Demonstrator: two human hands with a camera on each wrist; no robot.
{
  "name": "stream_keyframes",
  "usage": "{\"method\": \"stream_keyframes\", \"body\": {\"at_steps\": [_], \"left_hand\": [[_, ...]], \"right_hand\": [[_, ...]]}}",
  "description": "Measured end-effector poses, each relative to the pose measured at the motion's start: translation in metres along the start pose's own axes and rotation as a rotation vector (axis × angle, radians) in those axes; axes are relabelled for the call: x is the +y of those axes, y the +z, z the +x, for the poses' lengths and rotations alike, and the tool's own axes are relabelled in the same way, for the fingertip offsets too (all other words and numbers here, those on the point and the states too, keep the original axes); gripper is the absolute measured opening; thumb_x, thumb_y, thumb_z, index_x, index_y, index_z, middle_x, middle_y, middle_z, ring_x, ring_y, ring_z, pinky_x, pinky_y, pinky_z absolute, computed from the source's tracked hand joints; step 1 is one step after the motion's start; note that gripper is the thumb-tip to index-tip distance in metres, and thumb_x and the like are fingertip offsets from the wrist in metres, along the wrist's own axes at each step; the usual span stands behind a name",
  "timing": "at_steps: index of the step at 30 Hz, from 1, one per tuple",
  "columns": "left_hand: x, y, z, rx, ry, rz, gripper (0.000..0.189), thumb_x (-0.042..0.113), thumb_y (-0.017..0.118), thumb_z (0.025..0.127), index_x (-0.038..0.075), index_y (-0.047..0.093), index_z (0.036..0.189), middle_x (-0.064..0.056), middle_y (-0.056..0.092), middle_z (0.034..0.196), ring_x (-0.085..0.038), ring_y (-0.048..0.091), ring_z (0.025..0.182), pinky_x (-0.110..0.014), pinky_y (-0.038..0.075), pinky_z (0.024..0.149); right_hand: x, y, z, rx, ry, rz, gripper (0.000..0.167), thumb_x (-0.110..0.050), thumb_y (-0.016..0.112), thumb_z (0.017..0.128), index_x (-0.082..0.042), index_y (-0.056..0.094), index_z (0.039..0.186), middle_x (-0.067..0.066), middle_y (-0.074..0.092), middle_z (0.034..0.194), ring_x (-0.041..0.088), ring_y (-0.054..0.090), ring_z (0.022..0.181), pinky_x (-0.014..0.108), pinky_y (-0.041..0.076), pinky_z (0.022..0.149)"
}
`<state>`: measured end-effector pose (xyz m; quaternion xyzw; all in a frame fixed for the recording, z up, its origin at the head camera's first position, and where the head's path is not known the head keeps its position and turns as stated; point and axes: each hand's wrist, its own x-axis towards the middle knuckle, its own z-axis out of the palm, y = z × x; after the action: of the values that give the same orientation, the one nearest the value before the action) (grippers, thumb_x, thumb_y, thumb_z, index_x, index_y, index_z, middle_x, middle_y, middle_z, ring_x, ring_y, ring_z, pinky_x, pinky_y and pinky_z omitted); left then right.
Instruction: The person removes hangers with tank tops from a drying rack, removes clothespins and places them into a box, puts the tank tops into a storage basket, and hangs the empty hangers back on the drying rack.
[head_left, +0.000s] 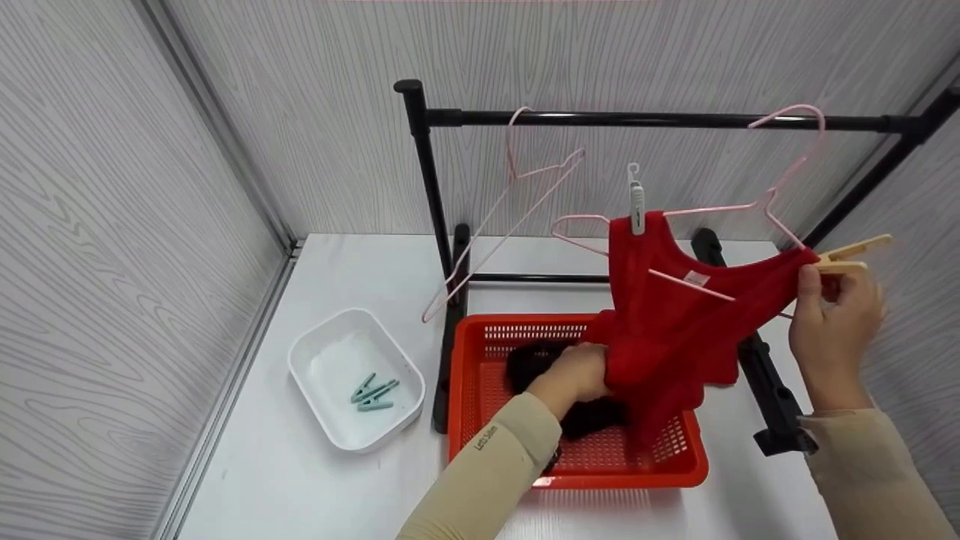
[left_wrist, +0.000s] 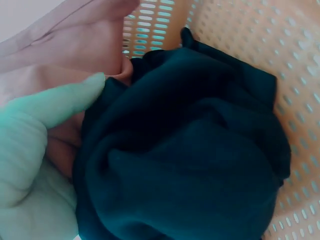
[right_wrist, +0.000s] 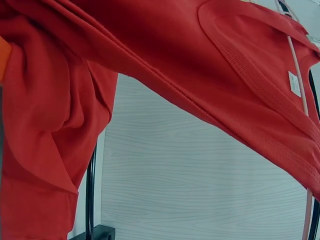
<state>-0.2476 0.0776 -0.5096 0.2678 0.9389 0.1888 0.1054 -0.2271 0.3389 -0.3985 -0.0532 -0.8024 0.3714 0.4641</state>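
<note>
A red sleeveless top (head_left: 660,330) hangs on a pink hanger (head_left: 709,210), with a white clothespin (head_left: 637,206) on one shoulder and a yellow clothespin (head_left: 847,264) at the other. My right hand (head_left: 836,326) pinches that second shoulder right beside the yellow clothespin. Lower down, my left hand (head_left: 577,373) grips the bunched lower part of the red top over the basket; its fingers are partly hidden by cloth. Black cloth (left_wrist: 190,150) lies close to my left thumb (left_wrist: 65,100). In the right wrist view the red fabric (right_wrist: 165,65) stretches diagonally, and the hand is out of sight.
The red-orange basket (head_left: 465,390) stands below the top. To its left, a white tray (head_left: 319,375) holds several green clothespins (head_left: 375,392). A second pink hanger (head_left: 487,225) hangs from the black rack (head_left: 637,120). Rack feet (head_left: 772,397) flank the basket.
</note>
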Motion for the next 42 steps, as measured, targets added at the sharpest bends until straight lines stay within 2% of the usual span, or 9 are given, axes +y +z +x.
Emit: {"method": "stream_keyframes", "body": {"at_steps": [2,4,8,11,17,21,26,34,42], "left_hand": [[0.0,-0.001,-0.001,0.014,0.001,0.022,0.013,0.018,0.073,0.087,0.014,0.07,0.1,0.0,0.071,0.101,-0.016,0.066,0.097,-0.028,0.051,0.087],[-0.001,-0.002,-0.002,0.022,-0.005,0.013,0.008,0.01,0.067,0.089,0.012,0.069,0.096,-0.003,0.07,0.097,-0.018,0.067,0.093,-0.029,0.053,0.084],[-0.001,-0.005,-0.002,0.047,-0.004,-0.038,0.029,0.006,0.063,0.092,0.009,0.067,0.12,-0.004,0.068,0.106,-0.018,0.067,0.098,-0.028,0.053,0.088],[-0.002,-0.01,-0.002,0.092,-0.002,-0.072,0.045,0.006,0.061,0.094,0.01,0.057,0.138,-0.004,0.064,0.117,-0.018,0.064,0.107,-0.029,0.05,0.094],[-0.006,-0.03,-0.007,0.248,0.032,-0.196,0.051,-0.005,0.06,0.087,0.012,0.055,0.135,-0.005,0.059,0.117,-0.018,0.06,0.106,-0.029,0.049,0.093],[-0.006,-0.045,-0.012,0.332,0.049,-0.259,0.058,-0.01,0.058,0.083,0.012,0.054,0.136,-0.006,0.056,0.123,-0.019,0.058,0.11,-0.027,0.047,0.095],[0.0,-0.062,-0.017,0.421,0.064,-0.325,0.054,-0.005,0.062,0.087,0.015,0.053,0.137,-0.005,0.055,0.126,-0.022,0.06,0.11,-0.028,0.048,0.095],[0.015,-0.085,-0.023,0.634,0.198,-0.364,0.05,-0.005,0.065,0.085,0.013,0.054,0.131,-0.007,0.054,0.11,-0.019,0.06,0.092,-0.026,0.051,0.08],[0.03,-0.111,-0.038,0.819,0.316,-0.385,0.042,0.003,0.064,0.091,0.011,0.055,0.132,-0.009,0.054,0.109,-0.016,0.058,0.096,-0.019,0.049,0.08]], "right_hand": [[-0.001,-0.001,-0.001,-0.004,-0.002,0.001,0.039,-0.026,0.061,0.099,0.012,0.061,0.103,-0.03,0.045,0.088,-0.012,0.04,0.087,0.035,0.027,0.091],[-0.009,-0.003,-0.001,-0.005,-0.002,0.01,0.039,-0.026,0.06,0.099,0.013,0.06,0.103,-0.03,0.045,0.089,-0.012,0.04,0.087,0.034,0.028,0.091],[-0.018,-0.006,-0.001,-0.001,0.006,0.037,0.039,-0.023,0.061,0.099,0.015,0.059,0.103,-0.029,0.046,0.089,-0.011,0.04,0.088,0.03,0.029,0.091],[-0.007,-0.006,0.001,0.0,0.01,0.026,0.036,-0.022,0.061,0.099,0.015,0.059,0.104,-0.029,0.047,0.09,-0.01,0.041,0.088,0.029,0.029,0.091],[0.017,-0.005,0.005,-0.009,-0.001,-0.017,0.038,-0.027,0.061,0.098,0.01,0.062,0.105,-0.032,0.047,0.089,-0.009,0.042,0.088,0.033,0.028,0.092],[0.018,-0.005,0.006,-0.013,-0.005,-0.011,0.04,-0.031,0.06,0.098,0.009,0.063,0.105,-0.033,0.048,0.091,-0.007,0.043,0.089,0.033,0.029,0.093],[0.017,-0.005,0.007,0.005,-0.007,0.002,0.038,-0.03,0.061,0.098,0.007,0.065,0.105,-0.03,0.048,0.093,-0.007,0.045,0.091,0.027,0.031,0.092],[0.02,-0.005,0.006,0.03,-0.047,0.013,0.03,-0.026,0.063,0.098,0.003,0.066,0.103,-0.027,0.05,0.092,-0.007,0.045,0.09,0.022,0.033,0.087],[0.01,-0.002,0.006,0.047,-0.047,0.011,0.033,-0.019,0.062,0.098,0.013,0.061,0.101,-0.031,0.045,0.09,-0.008,0.041,0.086,0.024,0.029,0.084]]}}
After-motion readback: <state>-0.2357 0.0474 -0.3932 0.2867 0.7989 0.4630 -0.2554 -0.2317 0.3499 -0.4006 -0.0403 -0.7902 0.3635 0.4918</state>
